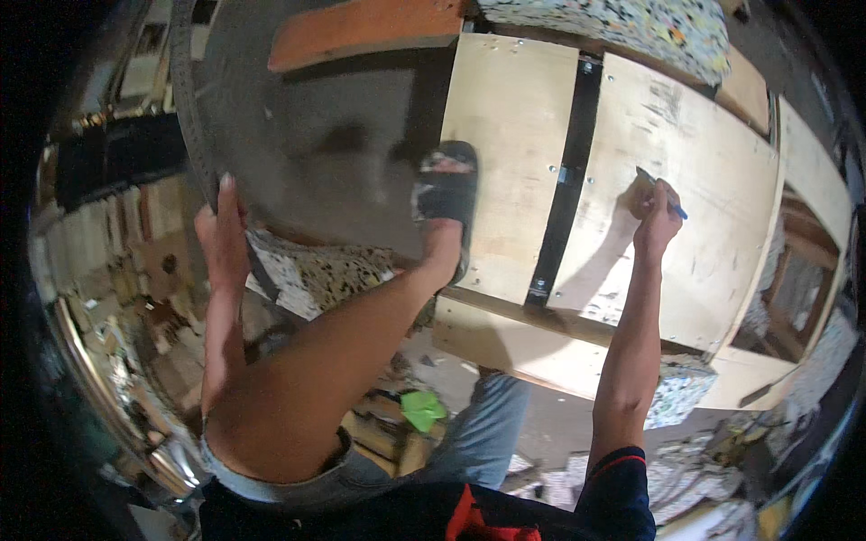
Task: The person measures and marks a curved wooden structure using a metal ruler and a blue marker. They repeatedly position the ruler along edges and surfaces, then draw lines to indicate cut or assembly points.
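My left hand (224, 242) is closed around the lower end of a long thin grey strip (186, 99) with fine marks along it, like a ruler. The strip rises toward the top left and looks bent near the picture's rim. Over the pale plywood panel (695, 261), my right hand (660, 221) pinches a slim pen-like tool (681, 213) with a blue end. Its dark tip points up and left, close to the panel; whether it touches is unclear. Dark smudges and screws show on the plywood.
My sandalled foot (446, 185) rests at the left edge of a narrower plywood panel (510, 108). A black strap (561, 194) runs between the panels. Speckled foam blocks (613, 32) and an orange board (361, 34) lie beyond. Wood scraps (167, 270) are piled left; an open wooden frame (834, 225) stands right.
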A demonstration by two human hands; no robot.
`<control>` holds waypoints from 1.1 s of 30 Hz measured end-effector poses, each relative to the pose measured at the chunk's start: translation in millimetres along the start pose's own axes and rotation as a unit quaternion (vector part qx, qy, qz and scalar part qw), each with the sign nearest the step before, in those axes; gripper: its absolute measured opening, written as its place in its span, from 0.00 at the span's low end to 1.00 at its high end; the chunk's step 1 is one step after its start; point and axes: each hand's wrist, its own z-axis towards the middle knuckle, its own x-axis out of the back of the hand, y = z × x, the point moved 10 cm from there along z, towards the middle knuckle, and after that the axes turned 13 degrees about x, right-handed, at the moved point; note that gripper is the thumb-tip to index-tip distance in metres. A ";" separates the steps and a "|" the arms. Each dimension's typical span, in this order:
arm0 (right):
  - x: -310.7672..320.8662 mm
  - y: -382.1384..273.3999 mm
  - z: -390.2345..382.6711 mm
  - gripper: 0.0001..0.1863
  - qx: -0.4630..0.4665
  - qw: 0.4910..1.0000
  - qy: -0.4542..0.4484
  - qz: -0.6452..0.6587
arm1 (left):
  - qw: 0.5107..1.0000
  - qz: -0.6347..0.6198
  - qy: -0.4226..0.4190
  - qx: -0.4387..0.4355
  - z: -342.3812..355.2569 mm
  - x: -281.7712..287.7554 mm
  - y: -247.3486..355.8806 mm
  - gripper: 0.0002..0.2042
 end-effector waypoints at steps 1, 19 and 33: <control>1.5 5.6 4.6 0.11 -0.010 1.000 -0.018 0.007 | 1.000 -0.003 0.004 0.030 -4.1 13.2 -37.1 0.20; -464.0 -134.3 36.7 0.11 0.368 0.526 -0.687 -0.339 | 0.879 -0.067 -0.091 0.462 -166.4 -15.0 -406.3 0.14; -528.1 -61.0 14.1 0.12 0.580 0.120 -0.705 -0.390 | 0.808 0.001 -0.072 0.584 -214.0 -3.4 -422.1 0.17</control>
